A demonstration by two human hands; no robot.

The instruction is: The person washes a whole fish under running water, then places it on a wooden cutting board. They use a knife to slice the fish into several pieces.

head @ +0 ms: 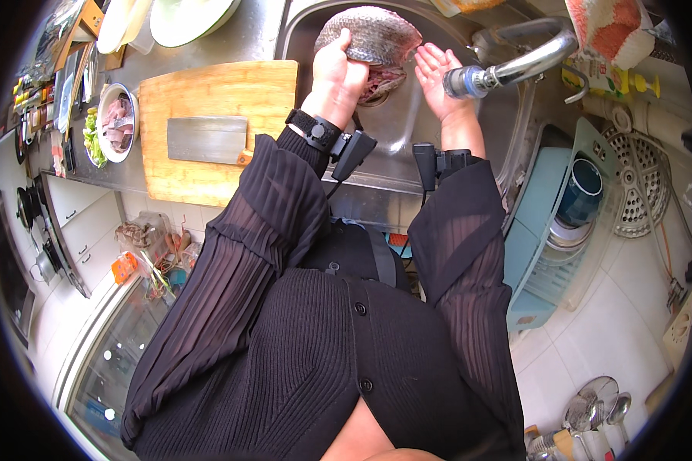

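Observation:
My left hand (339,72) grips a large piece of scaly grey fish (375,34) over the stainless steel sink (415,144), its thumb on the skin. Below that piece, pinkish fish flesh (383,83) shows above the sink drain. Just right of the fish, my right hand (441,78) is held palm up, fingers extended and holding nothing. The chrome faucet (530,60) reaches in from the right, its spout end in front of part of my right palm. Whether water runs cannot be seen.
Left of the sink lies a wooden cutting board (219,86) with a cleaver (207,140) on it. Beside it stand a white bowl of fish pieces (117,124) and chopped green onions (94,138). A blue-green dish rack (539,201) with bowls stands on the right.

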